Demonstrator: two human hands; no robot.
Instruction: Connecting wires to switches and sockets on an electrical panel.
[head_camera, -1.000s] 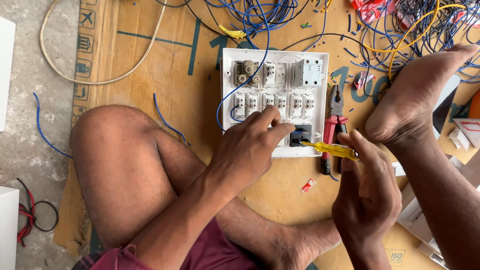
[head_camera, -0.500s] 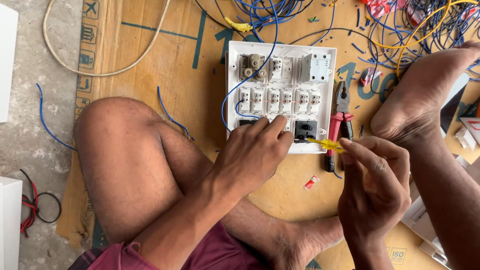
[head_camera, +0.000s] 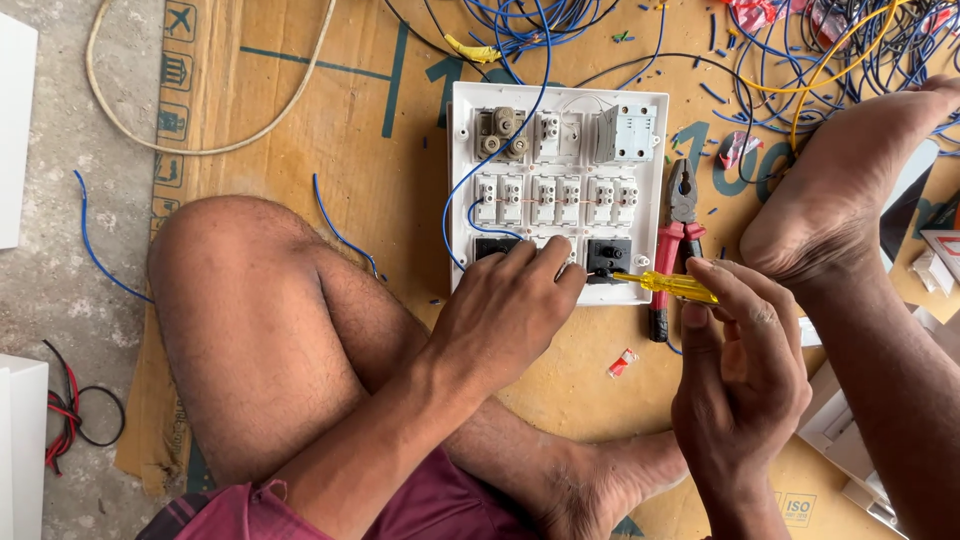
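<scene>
A white switch board plate (head_camera: 560, 120) lies back-side up on brown cardboard (head_camera: 330, 130), with rows of switch modules and a blue wire (head_camera: 470, 180) looping across it. My left hand (head_camera: 505, 315) rests on the plate's lower edge, fingers pressed on the bottom-row modules. My right hand (head_camera: 740, 375) grips a yellow-handled screwdriver (head_camera: 675, 285), its tip at a black module (head_camera: 608, 255) in the bottom row.
Red-handled pliers (head_camera: 675, 245) lie just right of the plate. Tangled blue, yellow and black wires (head_camera: 800, 50) fill the top right. My bare knee (head_camera: 240, 300) and foot (head_camera: 850, 190) flank the plate. A cream cable (head_camera: 200, 150) curves at the left; white boxes sit at the edges.
The view has shifted slightly. My right hand has brought the screwdriver tip closer into the black module, and my left hand has stayed on the plate's lower edge.
</scene>
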